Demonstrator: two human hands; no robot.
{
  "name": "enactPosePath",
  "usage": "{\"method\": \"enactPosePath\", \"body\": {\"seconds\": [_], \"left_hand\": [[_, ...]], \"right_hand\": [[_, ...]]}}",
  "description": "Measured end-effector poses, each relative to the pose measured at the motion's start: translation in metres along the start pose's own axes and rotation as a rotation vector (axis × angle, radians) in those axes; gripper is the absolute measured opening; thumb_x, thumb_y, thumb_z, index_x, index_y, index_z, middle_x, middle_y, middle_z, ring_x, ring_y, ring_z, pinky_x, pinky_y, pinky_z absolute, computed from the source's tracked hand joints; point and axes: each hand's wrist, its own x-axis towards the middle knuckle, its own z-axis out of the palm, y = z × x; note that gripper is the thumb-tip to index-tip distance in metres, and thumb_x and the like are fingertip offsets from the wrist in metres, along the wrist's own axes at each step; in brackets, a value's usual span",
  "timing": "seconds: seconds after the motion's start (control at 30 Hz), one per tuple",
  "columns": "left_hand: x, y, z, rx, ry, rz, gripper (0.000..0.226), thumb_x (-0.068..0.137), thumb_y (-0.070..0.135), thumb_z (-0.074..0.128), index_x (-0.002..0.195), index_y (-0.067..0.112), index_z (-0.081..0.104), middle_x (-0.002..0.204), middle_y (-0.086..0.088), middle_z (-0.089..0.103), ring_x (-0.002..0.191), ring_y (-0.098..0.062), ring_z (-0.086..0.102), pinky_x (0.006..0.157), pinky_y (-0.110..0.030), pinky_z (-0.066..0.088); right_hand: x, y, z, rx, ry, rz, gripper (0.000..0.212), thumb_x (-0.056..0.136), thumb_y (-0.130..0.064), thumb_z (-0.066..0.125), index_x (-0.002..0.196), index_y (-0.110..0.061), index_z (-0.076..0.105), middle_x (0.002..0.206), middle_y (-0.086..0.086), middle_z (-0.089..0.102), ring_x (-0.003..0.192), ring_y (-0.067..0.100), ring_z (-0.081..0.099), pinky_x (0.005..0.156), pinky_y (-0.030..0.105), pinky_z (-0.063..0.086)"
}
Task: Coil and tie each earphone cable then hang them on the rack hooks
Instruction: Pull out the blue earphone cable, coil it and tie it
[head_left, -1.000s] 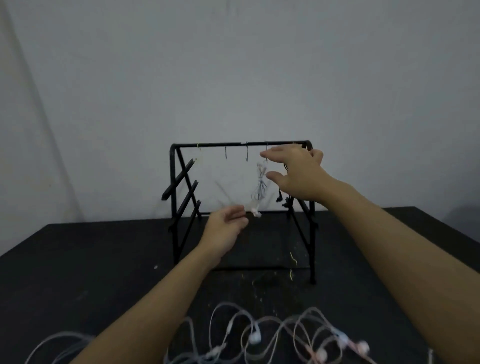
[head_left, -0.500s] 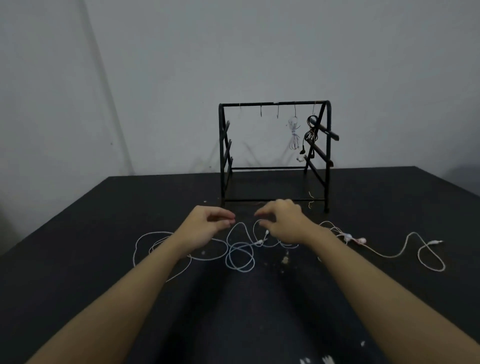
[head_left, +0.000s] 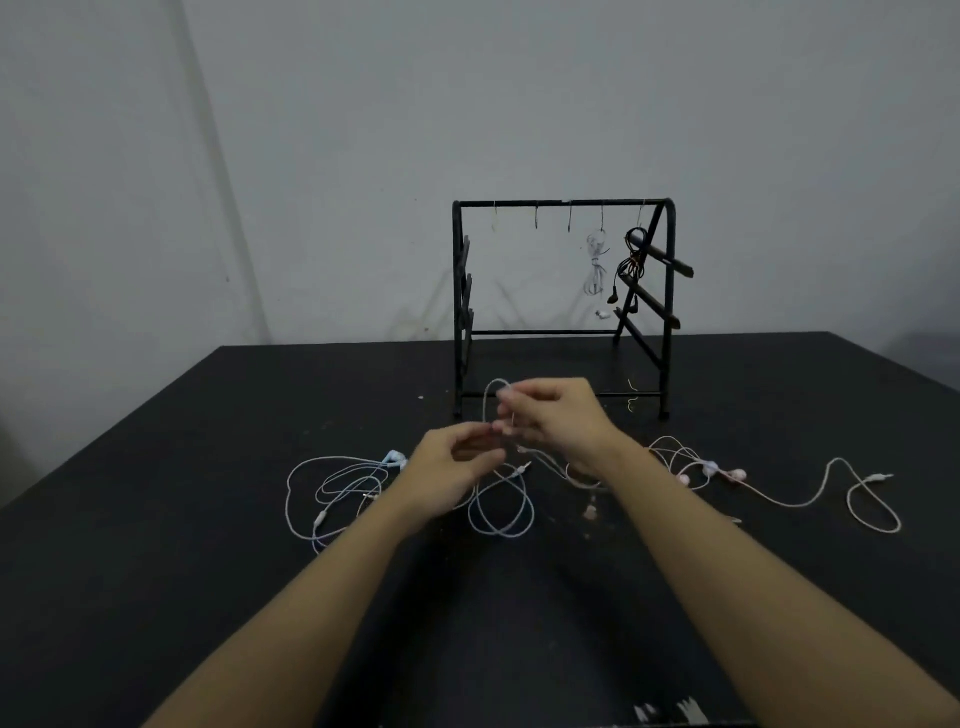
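**Third cable lifted, tangle waiting underneath**

Both hands are working the same pale blue earphone cable (head_left: 501, 512). The right hand (head_left: 553, 421) pinches a raised loop of it just ahead of the left hand (head_left: 452, 467), whose curled fingers grip the strand lower down; motion blur hides the exact finger placement. The rest of that cable lies in loose rings directly beneath and to the left of the hands.

The likely trouble is snagging. A pink earphone cable (head_left: 779, 499) trails off to the right of the right hand, and its near end seems to cross the blue strands under the right wrist, so pulling up more slack could drag both together or knot the loops.

Beyond the hands stands the black rack (head_left: 563, 203), carrying a white coiled bundle (head_left: 596, 265) and a black coiled bundle (head_left: 632, 260) on its right hooks; three hooks are free. The bench (head_left: 156, 545) is matte black, speckled with small debris, against a plain grey wall (head_left: 311, 156).
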Motion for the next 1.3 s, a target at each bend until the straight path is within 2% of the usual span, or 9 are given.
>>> {"method": "enactPosePath", "body": {"seconds": [0.23,0.37,0.57,0.67,0.8,0.9,1.0,1.17,1.3], "left_hand": [[0.02,0.02,0.014,0.066,0.043,0.15,0.02,0.093,0.021,0.055,0.108,0.017,0.067,0.1,0.004,0.069,0.086,0.007,0.061,0.075,-0.007,0.045],[0.034,0.049,0.007,-0.269,0.127,0.191,0.021,0.096,0.012,0.046,0.091,0.012,0.066,0.074,0.0,0.071,0.056,-0.003,0.058,0.049,-0.014,0.044],[0.056,0.106,-0.023,-0.733,0.132,0.16,0.024,0.096,0.017,0.045,0.093,0.001,0.063,0.072,-0.003,0.071,0.067,-0.009,0.069,0.061,-0.015,0.054],[0.063,0.116,-0.027,-0.671,0.183,0.168,0.022,0.095,0.023,0.047,0.098,0.007,0.062,0.09,-0.004,0.07,0.081,-0.012,0.066,0.064,-0.02,0.054],[0.059,0.102,-0.023,-0.497,0.033,0.129,0.019,0.088,0.03,0.051,0.098,0.022,0.064,0.099,0.002,0.067,0.087,-0.007,0.059,0.068,-0.026,0.041],[0.049,0.09,-0.015,-0.455,-0.26,0.039,0.034,0.079,0.021,0.063,0.113,0.017,0.06,0.103,-0.001,0.07,0.099,-0.014,0.064,0.077,-0.031,0.045],[0.049,0.089,-0.012,-0.769,-0.205,-0.001,0.053,0.071,0.011,0.06,0.123,0.01,0.051,0.118,-0.005,0.064,0.109,-0.021,0.06,0.087,-0.037,0.048],[0.057,0.094,-0.033,-1.249,0.16,0.045,0.027,0.098,0.022,0.038,0.105,0.003,0.055,0.107,-0.008,0.065,0.097,-0.019,0.065,0.086,-0.033,0.052],[0.055,0.107,-0.033,-0.974,0.155,0.047,0.023,0.1,0.017,0.034,0.097,0.007,0.055,0.057,0.005,0.05,0.045,-0.005,0.05,0.051,-0.021,0.05]], "right_hand": [[0.01,-0.051,-0.012,0.444,-0.085,-0.004,0.011,0.091,0.002,0.05,0.089,0.006,0.06,0.08,0.015,0.062,0.071,0.021,0.072,0.067,0.024,0.059],[0.017,-0.067,-0.021,0.214,-0.061,-0.062,0.015,0.09,-0.012,0.056,0.098,-0.002,0.063,0.09,0.009,0.068,0.079,0.017,0.069,0.067,0.023,0.057],[0.014,-0.065,-0.022,-0.109,-0.284,-0.045,0.048,0.077,-0.047,0.058,0.107,-0.01,0.067,0.099,0.004,0.072,0.097,0.015,0.068,0.085,0.033,0.051],[0.014,-0.067,-0.014,-0.14,-0.263,-0.123,0.016,0.09,-0.023,0.057,0.082,-0.015,0.068,0.066,-0.002,0.067,0.073,0.013,0.067,0.077,0.032,0.051],[0.018,-0.083,-0.007,0.048,-0.159,-0.135,0.028,0.099,-0.025,0.041,0.079,-0.013,0.056,0.044,-0.007,0.041,0.038,0.008,0.043,0.042,0.018,0.036],[0.02,-0.095,-0.009,0.131,-0.216,-0.136,0.031,0.101,-0.026,0.036,0.078,-0.012,0.05,0.041,-0.008,0.035,0.032,0.005,0.03,0.036,0.014,0.023],[0.018,-0.099,-0.016,0.131,-0.299,-0.095,0.034,0.101,-0.027,0.035,0.072,-0.013,0.048,0.041,-0.008,0.028,0.032,0.005,0.023,0.039,0.017,0.015],[0.01,-0.083,-0.042,0.112,-0.234,-0.07,0.036,0.089,-0.019,0.037,0.055,-0.012,0.046,0.043,-0.006,0.025,0.035,0.009,0.024,0.039,0.02,0.023],[0.005,-0.065,-0.048,-0.221,-0.28,0.035,0.038,0.089,-0.017,0.034,0.076,-0.006,0.069,0.061,0.005,0.058,0.06,0.019,0.056,0.061,0.029,0.044]]}}
